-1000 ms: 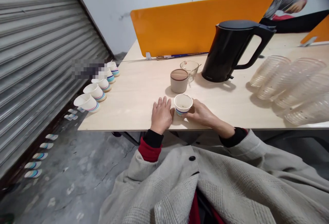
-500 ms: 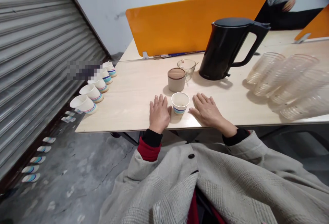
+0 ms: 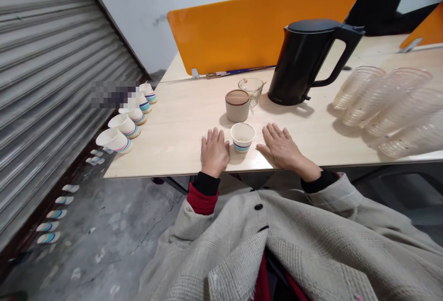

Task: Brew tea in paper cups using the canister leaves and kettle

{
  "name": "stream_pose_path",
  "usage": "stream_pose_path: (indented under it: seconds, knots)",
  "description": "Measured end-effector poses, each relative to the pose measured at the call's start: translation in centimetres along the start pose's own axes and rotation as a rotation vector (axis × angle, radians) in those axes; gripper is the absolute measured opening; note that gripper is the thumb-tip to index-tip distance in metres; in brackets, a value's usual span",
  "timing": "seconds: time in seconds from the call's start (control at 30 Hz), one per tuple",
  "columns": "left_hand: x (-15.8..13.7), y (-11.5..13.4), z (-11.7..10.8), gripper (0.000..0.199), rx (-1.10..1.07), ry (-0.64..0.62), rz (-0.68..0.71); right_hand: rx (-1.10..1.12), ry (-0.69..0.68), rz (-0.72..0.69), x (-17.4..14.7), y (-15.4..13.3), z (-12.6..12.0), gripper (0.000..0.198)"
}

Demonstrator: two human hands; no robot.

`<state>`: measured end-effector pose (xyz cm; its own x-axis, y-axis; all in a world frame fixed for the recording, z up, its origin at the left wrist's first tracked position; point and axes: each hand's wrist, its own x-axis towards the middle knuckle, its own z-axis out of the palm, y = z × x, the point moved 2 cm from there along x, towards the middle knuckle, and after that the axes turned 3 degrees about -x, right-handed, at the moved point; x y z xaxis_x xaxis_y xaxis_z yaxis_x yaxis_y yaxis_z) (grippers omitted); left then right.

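Observation:
My left hand (image 3: 214, 152) lies flat on the table (image 3: 180, 130), palm down with fingers stretched out, holding nothing. Flat on the wood at the other side, my right hand (image 3: 282, 148) is also open and bare. Between them stands a white paper cup (image 3: 242, 138) with blue stripes; small dark bits show inside it. The left thumb is close to the cup, and whether it touches I cannot tell. Just behind the cup is a grey canister (image 3: 237, 109) with a brown wood-look lid. A clear glass cup (image 3: 251, 88) with a thin stick in it stands behind that.
A black electric kettle (image 3: 304, 61) stands at the back right. Several stacks of clear plastic cups (image 3: 391, 98) lie to its right. Paper cups (image 3: 124, 126) line the left edge. An orange divider (image 3: 242, 29) crosses the back, brushes (image 3: 238, 72) at its foot. A person (image 3: 380, 6) is behind.
My hands rest in nearly the same places, and the cup has not moved. The view has shifted slightly. Behind the divider, the other person has changed position.

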<state>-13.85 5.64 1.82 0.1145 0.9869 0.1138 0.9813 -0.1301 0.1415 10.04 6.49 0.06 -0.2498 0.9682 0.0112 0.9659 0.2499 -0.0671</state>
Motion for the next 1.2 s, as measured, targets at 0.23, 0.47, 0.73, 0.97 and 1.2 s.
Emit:
stream_pose_path:
  seconds: [0.23, 0.47, 0.73, 0.97, 1.2]
  knots:
    - [-0.02, 0.18, -0.13, 0.058, 0.019, -0.02, -0.002, -0.058, -0.07, 0.022, -0.16, -0.39, -0.59, 0.084]
    - [0.02, 0.24, -0.14, 0.059, 0.016, -0.029, -0.003, -0.063, -0.055, 0.026, -0.28, -0.42, -0.63, 0.084]
    - [0.12, 0.18, -0.01, 0.059, 0.008, -0.024, 0.001, -0.052, -0.066, 0.038, -0.16, -0.44, -0.67, 0.084]
    - [0.2, 0.04, 0.23, 0.058, 0.007, -0.015, 0.003, -0.048, -0.06, 0.034, -0.18, -0.47, -0.71, 0.084]
    - [0.08, 0.19, -0.04, 0.058, 0.006, -0.02, -0.001, -0.051, -0.048, 0.023, -0.13, -0.32, -0.49, 0.084]
